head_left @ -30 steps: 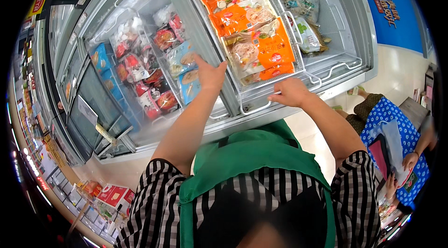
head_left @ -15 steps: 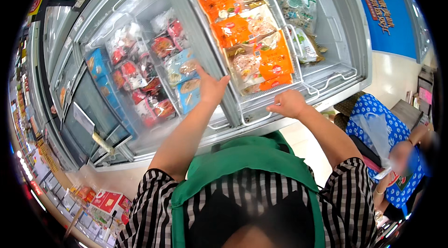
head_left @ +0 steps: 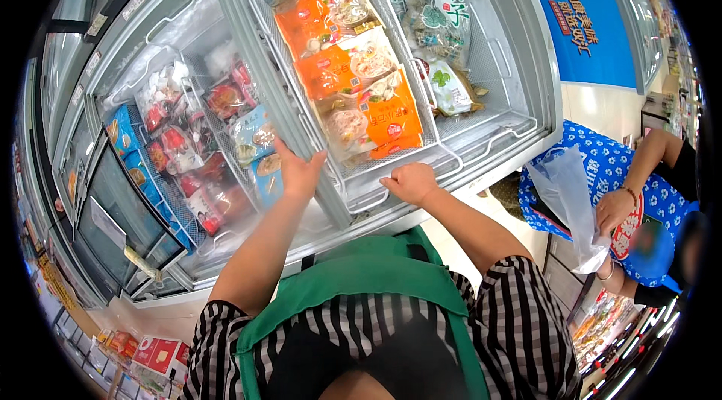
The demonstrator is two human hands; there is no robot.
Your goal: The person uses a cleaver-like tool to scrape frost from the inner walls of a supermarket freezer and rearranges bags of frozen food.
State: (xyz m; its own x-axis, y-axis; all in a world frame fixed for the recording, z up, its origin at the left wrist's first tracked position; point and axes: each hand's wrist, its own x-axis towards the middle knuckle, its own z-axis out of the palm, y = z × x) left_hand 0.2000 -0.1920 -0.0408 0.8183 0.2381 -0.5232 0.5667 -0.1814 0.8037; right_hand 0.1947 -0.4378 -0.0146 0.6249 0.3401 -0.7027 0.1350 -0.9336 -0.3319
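Observation:
My left hand (head_left: 299, 174) lies on the sliding glass lid of a chest freezer, its fingers stretched out and its thumb spread toward the lid's grey frame (head_left: 265, 91). My right hand (head_left: 412, 183) is curled closed at the freezer's near rim, over the end of a white wire basket handle (head_left: 370, 204). Its fingertips are hidden, so I cannot tell whether it grips the wire. Just beyond it, a wire basket (head_left: 432, 127) holds several orange-and-clear food packs (head_left: 376, 118). Under the glass by my left hand are light-blue packs (head_left: 254, 133).
Right of the orange packs lie a clear bag with green print (head_left: 438, 20) and a white-and-green pack (head_left: 450, 90). Red-and-white packs (head_left: 180, 148) fill the left compartment. A person in a blue flowered apron (head_left: 579, 155) stands at right with a plastic bag (head_left: 568, 204). Beyond stands a blue-sided freezer (head_left: 590, 24).
The freezer and its packs have shifted left in view. My left hand still lies on the lid; my right hand stays closed near the rim. The other person's hands now show at the plastic bag.

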